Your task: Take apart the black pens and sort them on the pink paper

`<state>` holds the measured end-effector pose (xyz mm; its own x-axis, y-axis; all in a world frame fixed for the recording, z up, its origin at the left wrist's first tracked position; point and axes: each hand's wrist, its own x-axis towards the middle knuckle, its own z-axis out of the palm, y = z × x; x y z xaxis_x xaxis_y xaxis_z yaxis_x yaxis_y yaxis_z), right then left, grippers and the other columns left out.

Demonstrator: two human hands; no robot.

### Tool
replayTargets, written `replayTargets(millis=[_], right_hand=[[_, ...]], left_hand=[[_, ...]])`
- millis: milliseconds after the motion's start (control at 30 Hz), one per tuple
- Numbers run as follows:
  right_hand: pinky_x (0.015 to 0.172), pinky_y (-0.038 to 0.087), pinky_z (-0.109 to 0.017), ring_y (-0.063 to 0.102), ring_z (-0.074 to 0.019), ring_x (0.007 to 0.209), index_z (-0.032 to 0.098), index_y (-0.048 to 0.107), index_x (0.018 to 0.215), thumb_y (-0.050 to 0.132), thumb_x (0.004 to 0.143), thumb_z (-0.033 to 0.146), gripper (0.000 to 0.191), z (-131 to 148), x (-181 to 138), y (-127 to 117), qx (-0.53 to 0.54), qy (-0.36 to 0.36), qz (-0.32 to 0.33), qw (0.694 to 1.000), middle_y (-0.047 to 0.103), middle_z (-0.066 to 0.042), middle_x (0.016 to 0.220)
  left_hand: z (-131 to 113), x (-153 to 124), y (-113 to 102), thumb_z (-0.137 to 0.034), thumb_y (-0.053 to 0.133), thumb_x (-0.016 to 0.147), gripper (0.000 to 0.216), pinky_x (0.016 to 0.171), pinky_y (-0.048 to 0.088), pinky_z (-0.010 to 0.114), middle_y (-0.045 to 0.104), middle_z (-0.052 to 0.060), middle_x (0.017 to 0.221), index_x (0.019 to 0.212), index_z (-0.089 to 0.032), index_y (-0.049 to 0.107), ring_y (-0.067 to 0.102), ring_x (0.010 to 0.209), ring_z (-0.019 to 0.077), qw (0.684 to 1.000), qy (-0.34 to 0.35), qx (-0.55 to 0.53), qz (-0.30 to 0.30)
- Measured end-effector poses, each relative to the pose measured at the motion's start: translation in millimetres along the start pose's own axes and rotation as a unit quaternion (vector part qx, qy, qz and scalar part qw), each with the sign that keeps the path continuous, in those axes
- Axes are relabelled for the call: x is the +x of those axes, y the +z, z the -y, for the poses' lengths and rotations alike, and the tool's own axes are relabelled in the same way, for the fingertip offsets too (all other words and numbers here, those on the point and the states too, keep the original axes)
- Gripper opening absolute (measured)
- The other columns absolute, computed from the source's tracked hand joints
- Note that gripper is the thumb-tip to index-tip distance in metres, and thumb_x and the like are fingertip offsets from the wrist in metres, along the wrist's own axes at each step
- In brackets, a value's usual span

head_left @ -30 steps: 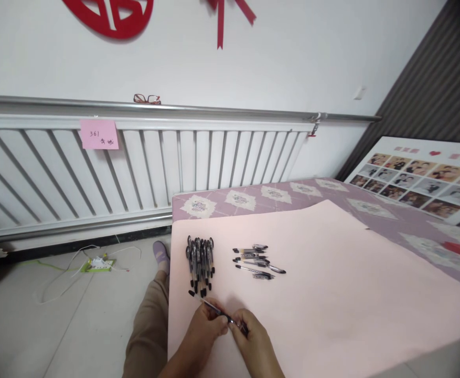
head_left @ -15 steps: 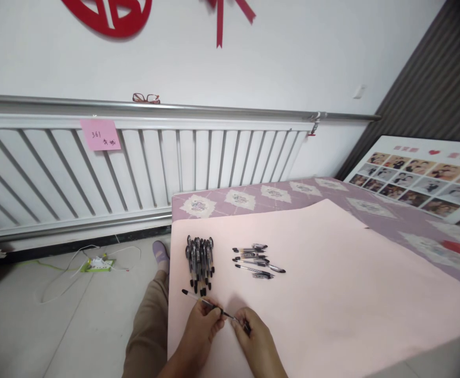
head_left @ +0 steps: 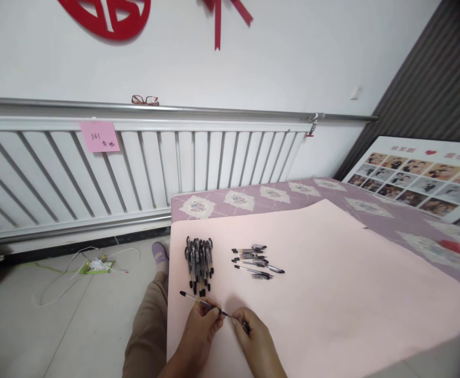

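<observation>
My left hand pinches the barrel of a black pen whose capped end points left over the pink paper sheet. My right hand holds a small dark pen part against the pen's other end. Just beyond my hands lies a neat pile of several assembled black pens. To its right is a loose group of pen parts, refills and caps.
The pink sheet covers a purple patterned tabletop. A white radiator with a pink sticky note runs along the wall, glasses on its rail. A power strip with cables lies on the floor. A photo board leans at right.
The pen in my hands has slid a little to the left, its capped end now sticking out further past the pile. Both hands stay in place.
</observation>
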<state>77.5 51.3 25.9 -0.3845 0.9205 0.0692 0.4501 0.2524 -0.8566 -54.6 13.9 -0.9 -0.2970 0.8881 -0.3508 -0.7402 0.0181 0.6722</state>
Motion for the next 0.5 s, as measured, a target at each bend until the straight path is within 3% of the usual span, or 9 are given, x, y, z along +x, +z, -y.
replayTargets(millis=[400,500], right_hand=[[0.057,0.039,-0.022,0.050,-0.0139,0.060,0.020,0.050,0.064,0.046,0.076,0.022,0.013,3,4,13,-0.005,-0.016,0.007,1.000,0.052,0.002,0.062],[0.056,0.039,-0.022,0.050,-0.0137,0.059,0.020,0.051,0.063,0.046,0.075,0.021,0.012,2,4,10,0.000,-0.014,0.017,1.000,0.052,0.002,0.061]], left_hand=[[-8,-6,6,-0.017,0.074,0.054,0.025,0.065,0.043,0.023,0.060,-0.004,0.066,0.066,-0.017,0.052,0.057,0.064,0.0103,0.998,-0.018,0.021,0.047],[-3,-2,2,-0.019,0.072,0.054,0.023,0.057,0.040,0.022,0.057,-0.006,0.058,0.063,-0.018,0.050,0.053,0.055,0.0087,0.995,-0.007,0.074,0.060]])
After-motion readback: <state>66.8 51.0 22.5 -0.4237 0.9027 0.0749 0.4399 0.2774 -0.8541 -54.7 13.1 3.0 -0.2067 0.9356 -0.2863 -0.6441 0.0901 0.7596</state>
